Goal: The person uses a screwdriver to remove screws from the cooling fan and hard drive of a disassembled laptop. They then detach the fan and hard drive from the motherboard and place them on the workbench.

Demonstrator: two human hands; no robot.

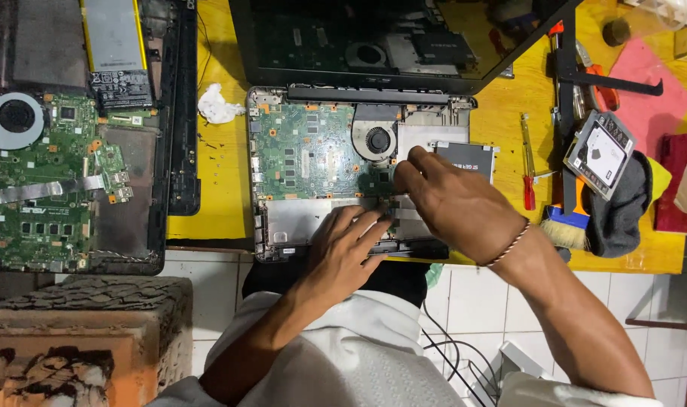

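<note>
Two bare hands worked over the opened laptop base [283, 226] lying on the yellow table [502, 128]. From the head camera, the left hand [343, 252] lay palm down, fingers spread and pressed flat on the base's silver lower panel. The right hand [453, 200] arched above the green motherboard [306, 154], fingertips bunched beside the fan [377, 140]; whether they pinched anything could not be made out, since the hand hid the spot. Its wrist wore a cord bracelet [509, 245].

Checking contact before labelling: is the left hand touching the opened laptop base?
Touching. In the head view the left hand lies flat on the opened laptop base, its fingers pressed against the lower edge, no gap.
</note>
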